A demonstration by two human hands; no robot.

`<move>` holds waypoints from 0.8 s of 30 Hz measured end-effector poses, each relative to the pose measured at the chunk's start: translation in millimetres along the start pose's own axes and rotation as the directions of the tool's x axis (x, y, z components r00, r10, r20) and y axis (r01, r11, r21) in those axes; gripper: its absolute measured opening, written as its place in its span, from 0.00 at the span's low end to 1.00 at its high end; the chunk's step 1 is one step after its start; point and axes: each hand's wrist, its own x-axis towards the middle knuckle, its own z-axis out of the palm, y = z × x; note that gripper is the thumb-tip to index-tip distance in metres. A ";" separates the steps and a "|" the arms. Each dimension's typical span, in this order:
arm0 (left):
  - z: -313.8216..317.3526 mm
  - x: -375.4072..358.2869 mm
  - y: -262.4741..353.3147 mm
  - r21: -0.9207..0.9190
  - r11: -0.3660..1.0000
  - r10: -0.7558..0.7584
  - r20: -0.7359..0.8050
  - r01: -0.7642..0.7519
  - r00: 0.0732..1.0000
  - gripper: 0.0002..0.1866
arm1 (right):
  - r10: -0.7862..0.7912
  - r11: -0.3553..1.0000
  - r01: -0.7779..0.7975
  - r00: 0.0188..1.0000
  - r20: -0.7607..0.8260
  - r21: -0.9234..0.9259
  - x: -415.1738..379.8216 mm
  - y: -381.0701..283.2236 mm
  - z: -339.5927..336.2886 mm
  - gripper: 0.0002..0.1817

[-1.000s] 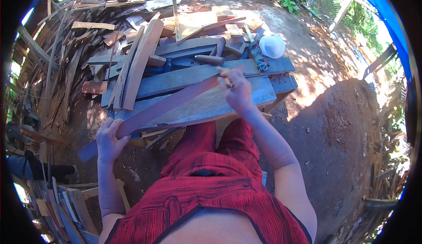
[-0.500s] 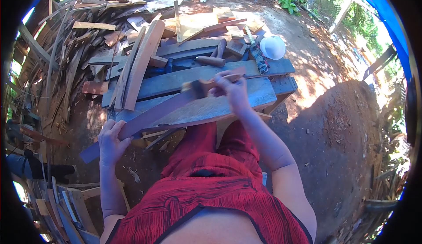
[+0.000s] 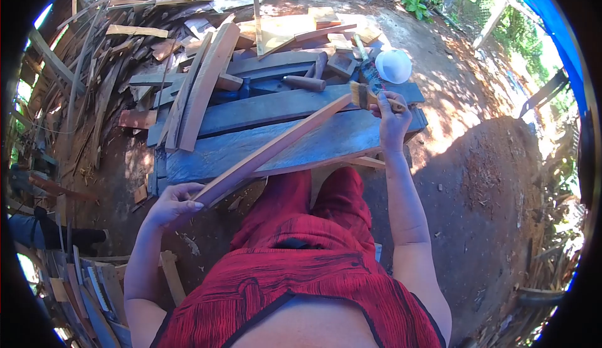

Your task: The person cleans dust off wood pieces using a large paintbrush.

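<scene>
My left hand (image 3: pixel 175 205) grips the lower left end of a long, narrow wooden strip (image 3: pixel 276 147), which slants up to the right over the workbench (image 3: pixel 244 150). In my right hand (image 3: pixel 394 119) is a brush (image 3: pixel 362 95) with a wooden handle, its bristles pointing left at the upper end of the strip. Whether bristles and strip touch, I cannot tell. Just beyond my right hand stands a white round container (image 3: pixel 393 66). A wooden mallet-like tool (image 3: pixel 305 83) lies on the bench behind the strip.
Two long boards (image 3: pixel 210 88) lean across the bench's left side. Scrap wood (image 3: pixel 135 31) is heaped at the back left, and upright offcuts (image 3: pixel 94 291) stand at the lower left. Another person's leg and shoe (image 3: pixel 69 235) show at the far left. A blue tarp (image 3: pixel 545 9) hangs at upper right.
The strip has turned, showing a lighter narrow face. My right hand has moved right with the brush, from over the strip to beyond its upper end. My left hand's grip has shifted at the lower end.
</scene>
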 end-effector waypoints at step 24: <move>-24.5 7.4 -32.2 -0.344 0.822 -0.210 0.558 0.454 0.803 0.26 | -0.216 0.976 0.126 0.656 0.723 0.176 -157.9 -40.1 93.2 0.07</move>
